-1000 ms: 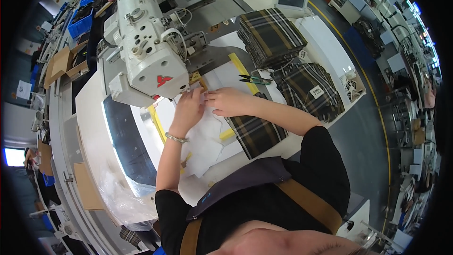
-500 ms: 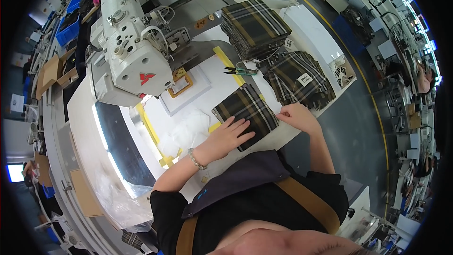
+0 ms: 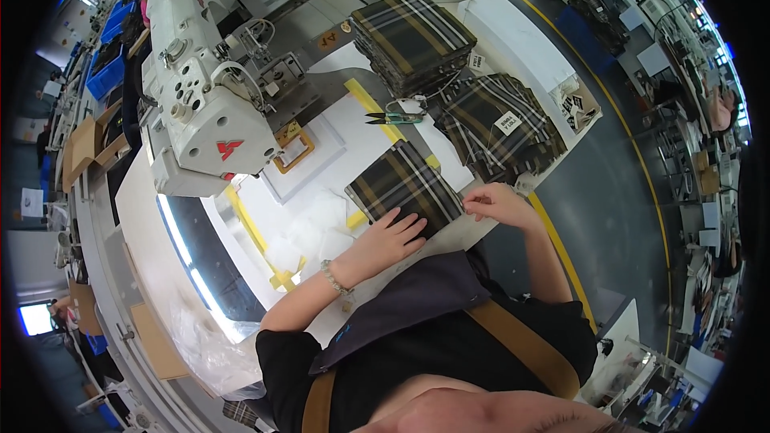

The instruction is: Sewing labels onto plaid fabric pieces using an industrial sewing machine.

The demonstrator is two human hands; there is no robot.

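A dark plaid fabric piece (image 3: pixel 399 179), green and tan with white stripes, lies flat on the white work surface in front of me. My left hand (image 3: pixel 383 242) rests open on its near left part, fingers spread over the cloth. At the right edge of the same piece, my right hand (image 3: pixel 499 205) has thumb and forefinger pinched on the border. Behind it lie green-handled thread snips (image 3: pixel 397 119). A loose pile of plaid pieces (image 3: pixel 501 124) with a white label sits at the right, and a neater plaid stack (image 3: pixel 413 32) stands farther back.
A large white sewing machine (image 3: pixel 204 104) stands at the left. An orange frame (image 3: pixel 294 149), yellow tape (image 3: pixel 365 98) and thin white sheets (image 3: pixel 305 228) lie on the surface. A small box of labels (image 3: pixel 579 106) stands at the right edge. Clear plastic (image 3: pixel 200 337) hangs at the near left.
The whole view has shifted slightly. My right hand's fingers have curled tighter at the fabric's right edge. My left hand stays flat on the cloth.
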